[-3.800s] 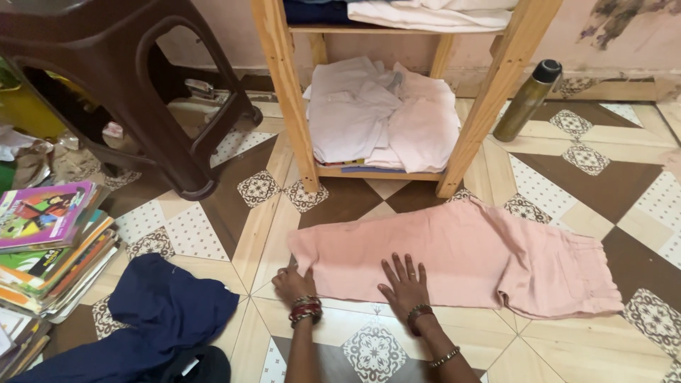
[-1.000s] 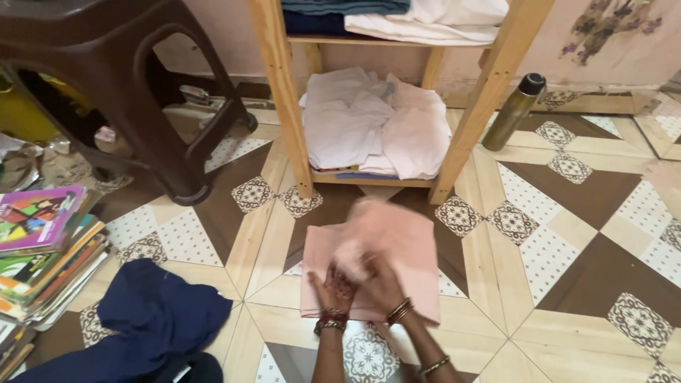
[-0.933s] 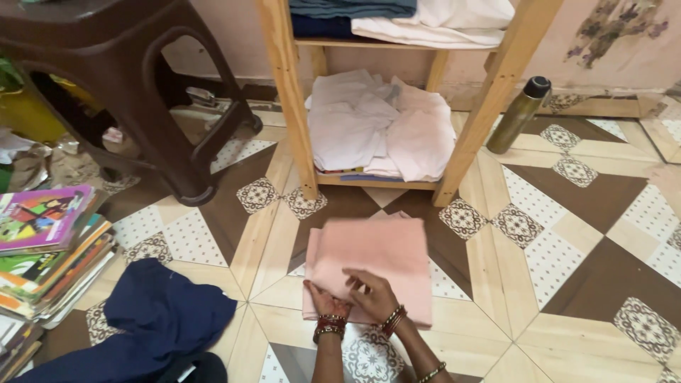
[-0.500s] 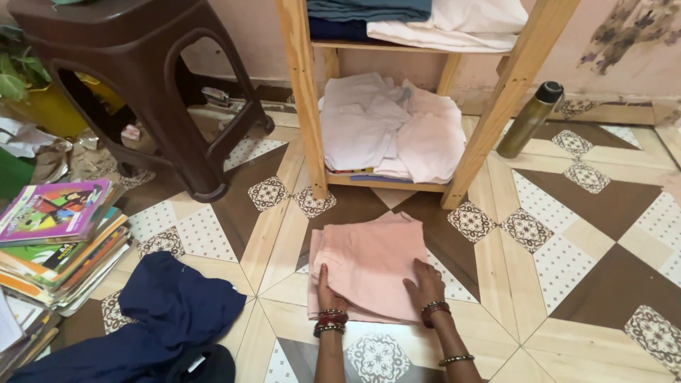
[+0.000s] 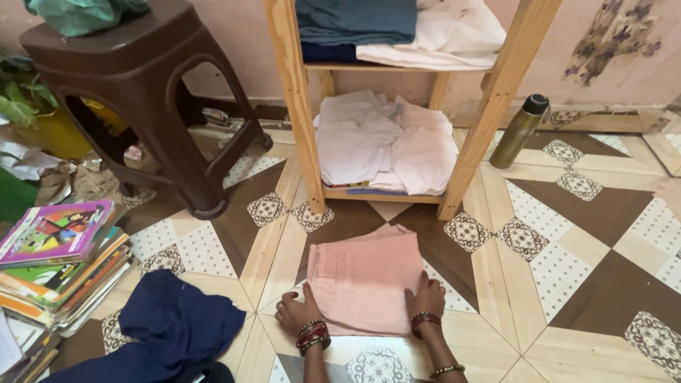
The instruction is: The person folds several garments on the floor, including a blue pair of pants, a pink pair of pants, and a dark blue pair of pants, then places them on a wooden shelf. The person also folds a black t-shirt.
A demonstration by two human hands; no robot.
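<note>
Patterned tile floor [image 5: 567,234] under folded pink garment [image 5: 365,280] — left hand [image 5: 296,312], right hand [image 5: 425,298], each grip clamped on its edges — wooden shelf [image 5: 298,120] behind.

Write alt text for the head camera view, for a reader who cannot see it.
Two bare hands, left hand and right hand, grip the near corners of a folded pink garment on a patterned tile floor. Beyond it stands a wooden shelf holding folded clothes; a dark blue cloth and stacked books lie to the left.
</note>
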